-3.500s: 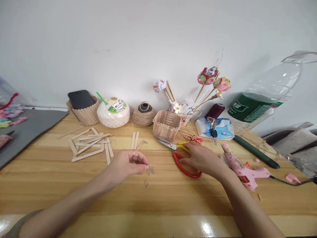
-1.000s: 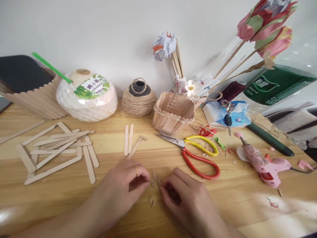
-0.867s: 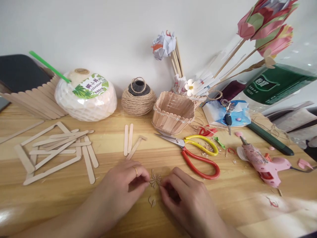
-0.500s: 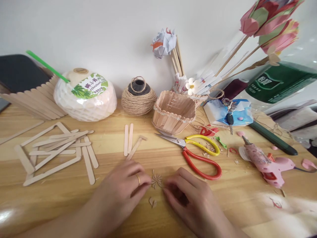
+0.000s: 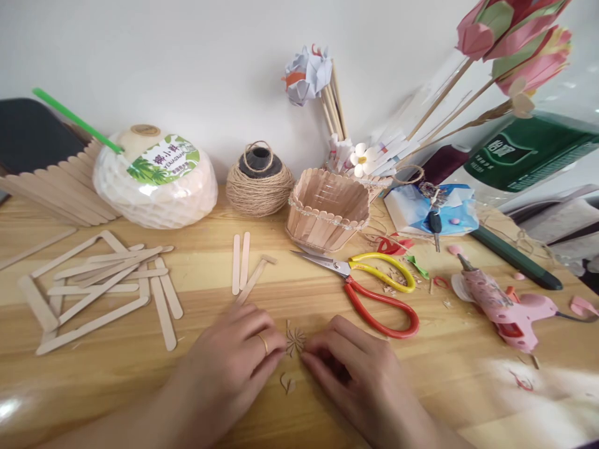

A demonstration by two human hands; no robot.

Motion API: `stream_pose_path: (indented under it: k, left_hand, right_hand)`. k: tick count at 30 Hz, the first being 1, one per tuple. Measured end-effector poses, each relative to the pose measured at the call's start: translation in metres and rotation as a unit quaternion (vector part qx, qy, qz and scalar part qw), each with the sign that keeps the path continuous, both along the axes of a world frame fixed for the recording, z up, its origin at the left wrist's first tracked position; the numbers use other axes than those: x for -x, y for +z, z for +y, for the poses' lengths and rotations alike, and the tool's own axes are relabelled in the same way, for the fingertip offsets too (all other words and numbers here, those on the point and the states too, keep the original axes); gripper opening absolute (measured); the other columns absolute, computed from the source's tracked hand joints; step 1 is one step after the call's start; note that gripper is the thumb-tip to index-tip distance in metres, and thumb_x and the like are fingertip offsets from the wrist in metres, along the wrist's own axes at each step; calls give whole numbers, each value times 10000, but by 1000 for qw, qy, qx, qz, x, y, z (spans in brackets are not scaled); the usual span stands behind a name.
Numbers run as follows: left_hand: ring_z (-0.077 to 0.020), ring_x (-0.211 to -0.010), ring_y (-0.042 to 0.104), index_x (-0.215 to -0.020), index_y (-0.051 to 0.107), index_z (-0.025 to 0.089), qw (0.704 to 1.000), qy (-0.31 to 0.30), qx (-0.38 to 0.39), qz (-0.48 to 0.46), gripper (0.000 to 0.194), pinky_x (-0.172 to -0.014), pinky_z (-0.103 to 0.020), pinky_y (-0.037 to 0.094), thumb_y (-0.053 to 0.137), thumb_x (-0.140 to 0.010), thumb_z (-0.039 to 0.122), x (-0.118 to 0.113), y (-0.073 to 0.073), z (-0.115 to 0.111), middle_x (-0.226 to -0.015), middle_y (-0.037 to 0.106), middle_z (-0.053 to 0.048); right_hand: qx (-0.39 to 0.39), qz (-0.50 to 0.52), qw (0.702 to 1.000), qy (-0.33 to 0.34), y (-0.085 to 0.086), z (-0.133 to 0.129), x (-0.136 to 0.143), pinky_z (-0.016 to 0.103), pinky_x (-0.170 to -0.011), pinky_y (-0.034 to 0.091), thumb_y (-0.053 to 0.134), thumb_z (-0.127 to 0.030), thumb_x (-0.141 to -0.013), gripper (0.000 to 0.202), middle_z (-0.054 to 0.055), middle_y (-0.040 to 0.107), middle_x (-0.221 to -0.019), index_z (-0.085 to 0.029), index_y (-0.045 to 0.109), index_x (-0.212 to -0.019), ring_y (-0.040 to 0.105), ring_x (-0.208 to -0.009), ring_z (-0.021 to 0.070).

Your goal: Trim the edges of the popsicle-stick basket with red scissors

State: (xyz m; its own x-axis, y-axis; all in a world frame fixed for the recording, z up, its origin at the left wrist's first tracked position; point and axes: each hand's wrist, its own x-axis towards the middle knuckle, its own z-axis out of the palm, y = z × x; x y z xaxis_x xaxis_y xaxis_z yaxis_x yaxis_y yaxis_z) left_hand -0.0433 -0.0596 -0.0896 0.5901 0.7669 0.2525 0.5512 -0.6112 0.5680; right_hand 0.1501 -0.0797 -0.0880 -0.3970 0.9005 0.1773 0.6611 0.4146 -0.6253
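A small flower-like ring of thin wooden slivers (image 5: 295, 341) lies on the wooden table between my hands. My left hand (image 5: 236, 358), with a ring on one finger, has its fingers pressed together at the left edge of the slivers. On the right edge, my right hand (image 5: 353, 365) is closed, its thumb and fingertips pinched together. Whether either pinch holds a sliver is too small to make out. Just below the ring of slivers lie small curved wooden bits (image 5: 287, 383). Scissors (image 5: 349, 268) with yellow and red handles lie open beyond my right hand.
Craft sticks (image 5: 103, 280) are piled at left, two more (image 5: 241, 263) near the middle. Behind stand a wrapped coconut (image 5: 156, 193), a twine spool (image 5: 259, 190) and a stick basket (image 5: 327, 218). A pink glue gun (image 5: 508, 312) lies at right, near a green bottle (image 5: 515, 156).
My right hand has moved slightly left, closer to the slivers, and its fingers are drawn closer together. The view has shifted a little.
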Motion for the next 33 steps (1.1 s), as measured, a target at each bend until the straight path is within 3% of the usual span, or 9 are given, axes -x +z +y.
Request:
stream_pose_path:
  k: [17,23,33]
  left_hand:
    - [-157,-662,509,-736,573,159,999,2,-36,-12,126,-608,-278,429,496,-829,124,-6,-3,4,-676,569,-16]
    - [-172,-674,516,-785,591,150,998,15,-56,-10,108,-631,-316,444,497,-826,115,-4,-2,0,-694,577,-32]
    - [-157,-687,535,-873,623,146,997,44,-62,-9,184,-650,-297,462,443,-852,112,-2,1,3,-728,595,-41]
  right_hand:
    - [3,14,1000,-2,2,0,-1,198,-469,390,496,-122,-831,159,29,568,-683,-163,636,-767,516,-562,114]
    - [-41,1,999,-24,1,1,-5,224,-520,429,480,-121,-850,185,42,567,-669,-154,660,-826,531,-600,138]
    - [-41,-15,999,11,2,1,-6,223,-508,426,462,-117,-855,198,43,553,-672,-148,658,-841,521,-591,134]
